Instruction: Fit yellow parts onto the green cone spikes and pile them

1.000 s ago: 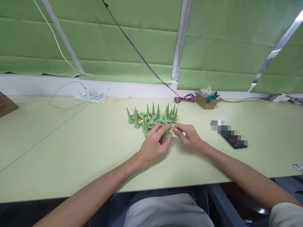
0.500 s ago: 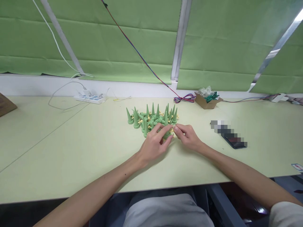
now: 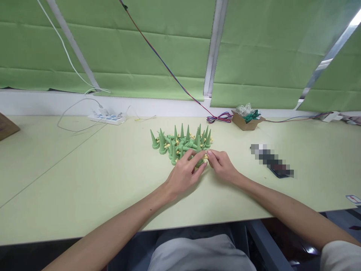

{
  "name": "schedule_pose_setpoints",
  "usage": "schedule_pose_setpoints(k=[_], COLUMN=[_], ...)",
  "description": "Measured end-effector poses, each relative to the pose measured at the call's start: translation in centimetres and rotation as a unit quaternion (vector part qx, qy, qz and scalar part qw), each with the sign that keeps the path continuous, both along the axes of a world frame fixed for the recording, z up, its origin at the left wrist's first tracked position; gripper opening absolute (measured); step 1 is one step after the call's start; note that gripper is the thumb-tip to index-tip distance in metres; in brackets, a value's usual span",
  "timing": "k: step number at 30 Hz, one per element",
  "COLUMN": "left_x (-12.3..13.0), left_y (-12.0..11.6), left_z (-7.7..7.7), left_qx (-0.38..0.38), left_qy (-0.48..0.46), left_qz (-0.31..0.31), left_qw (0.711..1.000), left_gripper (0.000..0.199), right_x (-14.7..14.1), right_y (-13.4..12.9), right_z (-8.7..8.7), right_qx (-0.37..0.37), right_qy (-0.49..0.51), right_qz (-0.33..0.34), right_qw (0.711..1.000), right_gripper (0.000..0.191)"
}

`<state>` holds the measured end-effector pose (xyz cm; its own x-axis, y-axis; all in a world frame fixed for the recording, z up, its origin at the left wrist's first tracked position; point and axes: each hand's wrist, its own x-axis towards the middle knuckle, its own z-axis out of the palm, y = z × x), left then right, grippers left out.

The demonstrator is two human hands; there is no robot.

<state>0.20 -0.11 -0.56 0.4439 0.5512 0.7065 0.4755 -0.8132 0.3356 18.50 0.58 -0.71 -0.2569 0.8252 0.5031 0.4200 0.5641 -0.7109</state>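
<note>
hands (image 3: 182, 171) (image 3: 222, 165) at green cone (image 3: 199, 144), small yellow piece (image 3: 205, 157) between

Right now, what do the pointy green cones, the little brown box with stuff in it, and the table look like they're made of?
Green cones: probably plastic, with a smooth finish; their even colour and matching shapes look moulded.
Brown box: likely cardboard, dull, with thin, flat walls.
Table: maybe laminated board, since its top is flat and evenly pale; I can't see inside.

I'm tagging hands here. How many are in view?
2: the left hand, holding a green cone, and the right hand, to its right, pinched at a yellow piece. No others show.
</note>
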Motion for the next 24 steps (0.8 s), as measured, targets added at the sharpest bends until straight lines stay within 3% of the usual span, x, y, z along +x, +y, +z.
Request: schedule_pose_setpoints(k=[12, 18, 24], left_x=[-0.2, 0.0, -0.1], left_y=[-0.1, -0.3, -0.5], left_z=[-0.1, -0.2, -0.4], left_qx=[0.018, 0.007, -0.020], left_qy=[0.026, 0.000, 0.029], left_qz=[0.012, 0.009, -0.017], left_qw=[0.999, 1.000, 0.999], left_gripper=[0.029, 0.031, 0.035], right_x=[-0.1, 0.0, 0.8], right_y=[0.0, 0.5, 0.9], right_z=[0.3, 0.6, 0.9], right_qx=[-0.052, 0.010, 0.055], right_qy=[0.015, -0.015, 0.031], right_qz=[0.005, -0.014, -0.069], right_qw=[0.999, 1.000, 0.996], right_gripper=[0.045, 0.047, 0.049])
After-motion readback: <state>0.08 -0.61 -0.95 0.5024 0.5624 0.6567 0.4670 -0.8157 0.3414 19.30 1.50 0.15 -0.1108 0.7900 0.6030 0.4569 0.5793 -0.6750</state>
